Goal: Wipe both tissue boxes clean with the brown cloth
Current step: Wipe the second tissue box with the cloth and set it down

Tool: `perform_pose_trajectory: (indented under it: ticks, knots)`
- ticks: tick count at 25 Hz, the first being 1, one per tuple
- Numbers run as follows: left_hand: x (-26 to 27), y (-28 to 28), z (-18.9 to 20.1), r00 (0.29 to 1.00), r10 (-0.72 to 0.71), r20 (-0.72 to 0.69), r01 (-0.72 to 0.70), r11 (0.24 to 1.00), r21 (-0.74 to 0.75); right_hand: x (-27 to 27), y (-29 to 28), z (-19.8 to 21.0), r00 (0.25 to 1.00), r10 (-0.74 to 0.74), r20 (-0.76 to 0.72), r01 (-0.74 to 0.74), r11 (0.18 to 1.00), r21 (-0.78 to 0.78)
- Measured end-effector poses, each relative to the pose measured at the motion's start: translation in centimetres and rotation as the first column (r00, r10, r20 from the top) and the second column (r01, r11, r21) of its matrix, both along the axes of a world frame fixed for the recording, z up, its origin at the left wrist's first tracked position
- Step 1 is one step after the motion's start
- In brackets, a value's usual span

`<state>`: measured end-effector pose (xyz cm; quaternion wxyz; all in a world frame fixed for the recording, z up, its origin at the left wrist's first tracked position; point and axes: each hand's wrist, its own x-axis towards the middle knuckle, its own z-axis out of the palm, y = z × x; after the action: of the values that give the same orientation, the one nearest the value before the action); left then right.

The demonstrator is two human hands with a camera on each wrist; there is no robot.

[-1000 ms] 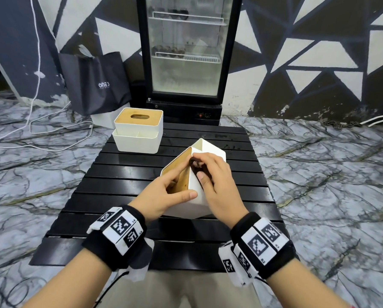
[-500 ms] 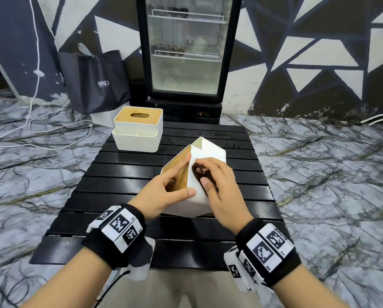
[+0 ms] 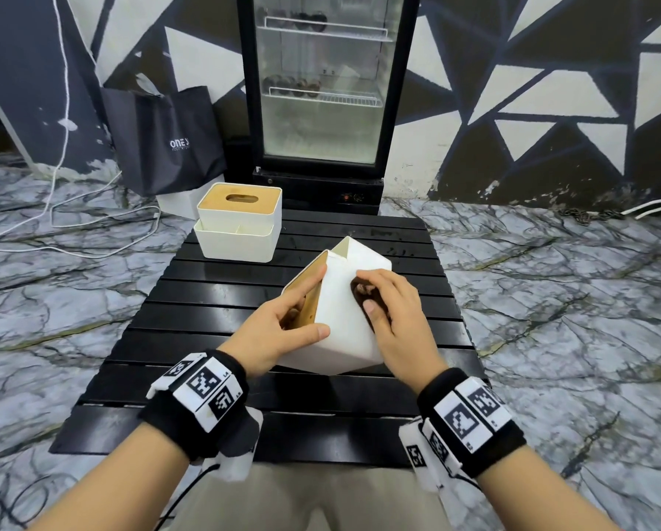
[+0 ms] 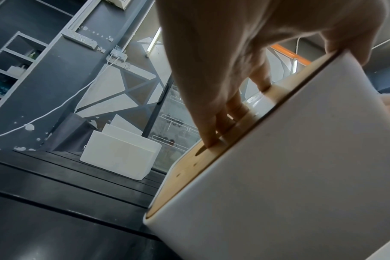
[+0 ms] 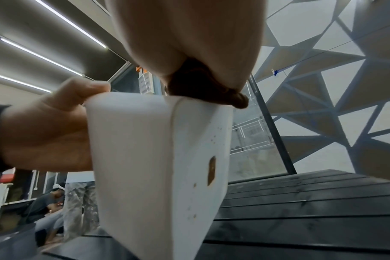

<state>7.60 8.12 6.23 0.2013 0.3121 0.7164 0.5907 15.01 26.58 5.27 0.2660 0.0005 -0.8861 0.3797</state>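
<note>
A white tissue box [image 3: 338, 320] with a wooden lid stands tilted on one corner on the black slatted table [image 3: 214, 320]. My left hand [image 3: 283, 327] grips it, fingers hooked into the lid's slot [image 4: 214, 140], thumb across the white side. My right hand [image 3: 390, 312] presses the bunched brown cloth [image 3: 361, 291] against the box's upper white face; the cloth [image 5: 203, 88] is mostly hidden under the palm. Brown spots [image 5: 211, 170] mark the box's side. A second white box [image 3: 241, 224] with a wooden lid sits upright at the table's far left.
A glass-door fridge [image 3: 321, 93] stands behind the table, and a black bag [image 3: 164, 139] leans at its left. White cables [image 3: 53, 220] trail over the marble floor. People [image 5: 51, 202] sit in the background of the right wrist view.
My right hand with the cloth has slid down the box's white face toward me. The left hand's grip and the box's tilt are nearly unchanged.
</note>
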Motion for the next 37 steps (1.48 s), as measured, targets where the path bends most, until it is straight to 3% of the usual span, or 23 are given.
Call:
perform_pose_trajectory:
  ticks: [7, 12, 17, 21, 25, 28, 31, 33, 35, 37]
  knots:
    - [-0.7, -0.2, -0.4, 1.000, -0.017, 0.024, 0.016, 0.999, 0.050, 1.3, -0.7, -0.4, 0.989, 0.144, -0.041, -0.138, 0.981, 0.137]
    - [-0.7, 0.1, 0.1, 0.999, -0.037, 0.020, 0.036, 0.999, 0.036, -0.6, 0.2, 0.3, 0.998, 0.044, -0.050, -0.039, 0.994, 0.099]
    - [-0.7, -0.7, -0.4, 0.999, -0.031, 0.045, 0.029, 0.998, 0.054, -2.5, 0.2, 1.9, 0.998, 0.068, -0.020, -0.063, 0.982, 0.178]
    - [-0.5, -1.2, -0.3, 0.996, -0.085, 0.039, 0.083, 0.996, 0.044, -3.5, 1.4, 3.7, 0.999, 0.016, 0.028, -0.019, 0.991, 0.130]
    - [-0.8, -2.5, 0.2, 0.992, -0.125, 0.017, 0.125, 0.992, 0.004, -2.7, 2.6, 5.9, 0.983, 0.050, 0.176, -0.051, 0.999, 0.001]
    - [-1.3, -3.8, 0.9, 0.991, -0.092, -0.097, 0.080, 0.990, -0.118, -1.5, 2.6, 6.8, 0.968, 0.101, 0.231, -0.087, 0.994, -0.069]
    - [-0.8, -4.2, 1.8, 0.950, 0.047, -0.310, -0.114, 0.973, -0.201, -0.7, 1.3, 6.9, 0.973, 0.103, 0.207, -0.088, 0.993, -0.081]
    - [0.4, -3.5, 2.2, 0.876, 0.079, -0.476, -0.238, 0.929, -0.284, -0.4, 0.1, 6.9, 0.979, 0.105, 0.177, -0.085, 0.990, -0.114]
    - [1.8, -2.4, 2.3, 0.839, 0.058, -0.541, -0.330, 0.844, -0.422, -0.2, -1.0, 6.9, 0.983, 0.115, 0.142, -0.094, 0.985, -0.146]
    - [2.6, -1.4, 2.3, 0.810, 0.067, -0.583, -0.391, 0.803, -0.450, 0.1, -2.0, 7.0, 0.984, 0.135, 0.115, -0.116, 0.980, -0.162]
